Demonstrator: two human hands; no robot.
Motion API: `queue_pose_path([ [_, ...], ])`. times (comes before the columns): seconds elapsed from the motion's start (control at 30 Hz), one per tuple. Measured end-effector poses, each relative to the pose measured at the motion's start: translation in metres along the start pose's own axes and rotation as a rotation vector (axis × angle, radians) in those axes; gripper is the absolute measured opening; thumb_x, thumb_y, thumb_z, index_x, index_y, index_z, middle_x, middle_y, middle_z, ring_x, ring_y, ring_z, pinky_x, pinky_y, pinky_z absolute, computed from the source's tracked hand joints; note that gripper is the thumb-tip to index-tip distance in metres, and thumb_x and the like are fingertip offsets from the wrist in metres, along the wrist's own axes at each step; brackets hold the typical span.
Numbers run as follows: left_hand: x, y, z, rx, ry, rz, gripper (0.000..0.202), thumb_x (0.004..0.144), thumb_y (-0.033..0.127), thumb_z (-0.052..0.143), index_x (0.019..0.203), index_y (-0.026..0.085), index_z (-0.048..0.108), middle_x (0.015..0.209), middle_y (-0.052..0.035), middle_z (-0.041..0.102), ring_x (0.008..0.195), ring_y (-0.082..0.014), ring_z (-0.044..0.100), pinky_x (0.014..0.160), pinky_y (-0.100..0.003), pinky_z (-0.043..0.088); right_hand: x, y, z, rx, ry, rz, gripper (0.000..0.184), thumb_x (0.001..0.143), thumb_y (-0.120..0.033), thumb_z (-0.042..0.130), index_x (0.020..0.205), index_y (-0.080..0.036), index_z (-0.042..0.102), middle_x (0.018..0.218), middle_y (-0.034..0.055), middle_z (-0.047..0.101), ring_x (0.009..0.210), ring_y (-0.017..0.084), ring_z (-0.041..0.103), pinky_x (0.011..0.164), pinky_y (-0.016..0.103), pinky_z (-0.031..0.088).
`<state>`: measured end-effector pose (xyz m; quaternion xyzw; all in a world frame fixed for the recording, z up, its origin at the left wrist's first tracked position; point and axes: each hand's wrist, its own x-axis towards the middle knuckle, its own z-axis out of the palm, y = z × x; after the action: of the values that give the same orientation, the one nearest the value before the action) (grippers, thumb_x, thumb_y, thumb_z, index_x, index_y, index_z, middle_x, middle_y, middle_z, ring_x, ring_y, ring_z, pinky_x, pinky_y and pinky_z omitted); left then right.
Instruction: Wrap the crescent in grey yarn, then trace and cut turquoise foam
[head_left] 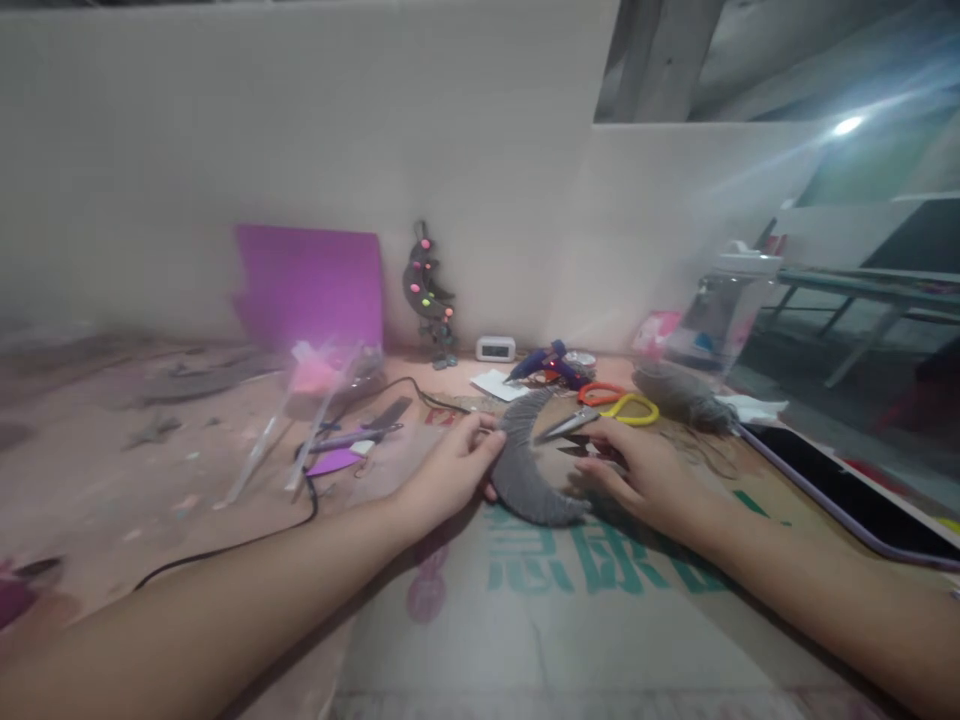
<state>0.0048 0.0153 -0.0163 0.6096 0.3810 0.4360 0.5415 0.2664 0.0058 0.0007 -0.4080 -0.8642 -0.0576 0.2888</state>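
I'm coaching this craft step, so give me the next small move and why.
Probably reach the right hand to the scissors just beyond it: the left hand steadies the grey yarn-wrapped crescent on the cardboard, while the right lies flat beside it, seemingly holding nothing.

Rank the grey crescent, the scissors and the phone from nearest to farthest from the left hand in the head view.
1. The grey crescent: touching the left hand, just to its right.
2. The scissors: beyond the crescent, further right.
3. The phone: at the far right of the table.
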Motion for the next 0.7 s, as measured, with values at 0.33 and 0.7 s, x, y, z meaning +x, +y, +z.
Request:
queue_pose_path([
  [0.33,0.007,-0.001,0.009,-0.017,0.021,-0.043,0.008,0.094,0.02,0.056,0.099,0.019,0.051,0.072,0.0065,0.052,0.052,-0.0096,0.052,0.047,-0.021,0.047,-0.002,0.027,0.013,-0.012,0.033,0.112,0.036,0.097,-0.054,0.053,0.1,-0.022,0.07,0.084,0.0089,0.078,0.068,0.025,0.073,0.061,0.033,0.056],
  [0.7,0.009,0.002,0.011,0.047,0.011,-0.126,0.008,0.092,0.019,0.059,0.098,0.019,0.053,0.067,0.0074,0.05,0.051,-0.0099,0.047,0.049,-0.022,0.041,0.0,0.055,0.021,0.038,0.111,0.183,0.049,0.089,-0.067,0.055,0.095,-0.023,0.075,0.092,0.0127,0.083,0.081,0.033,0.08,0.066,0.037,0.065],
])
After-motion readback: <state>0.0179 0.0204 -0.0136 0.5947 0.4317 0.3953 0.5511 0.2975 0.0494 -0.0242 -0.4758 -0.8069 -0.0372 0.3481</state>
